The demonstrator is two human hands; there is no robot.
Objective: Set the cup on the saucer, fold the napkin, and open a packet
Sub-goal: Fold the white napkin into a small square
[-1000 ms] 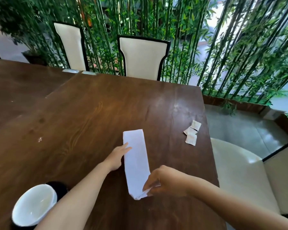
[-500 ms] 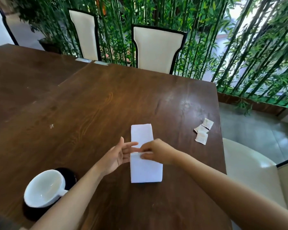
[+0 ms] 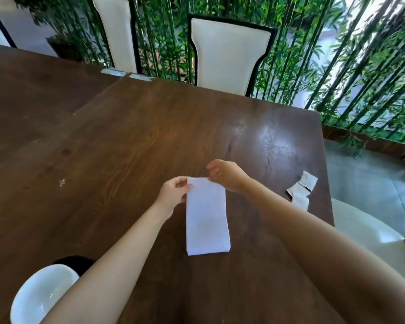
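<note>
Nearest, down-left of both grips, the cup (image 3: 40, 295) sits on the saucer (image 3: 75, 264). The napkin (image 3: 206, 218) runs lengthwise away to its far corners, pinched by left hand (image 3: 173, 195) and right hand (image 3: 227, 176). The packets (image 3: 302, 190) lie rightward, nearer the right hand.

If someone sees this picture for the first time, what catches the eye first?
A white folded napkin lies centred on the dark wooden table, the left hand and right hand pinching its far corners. A white ceramic cup on a black saucer sits at the near left; pale packets lie by the right edge.
</note>
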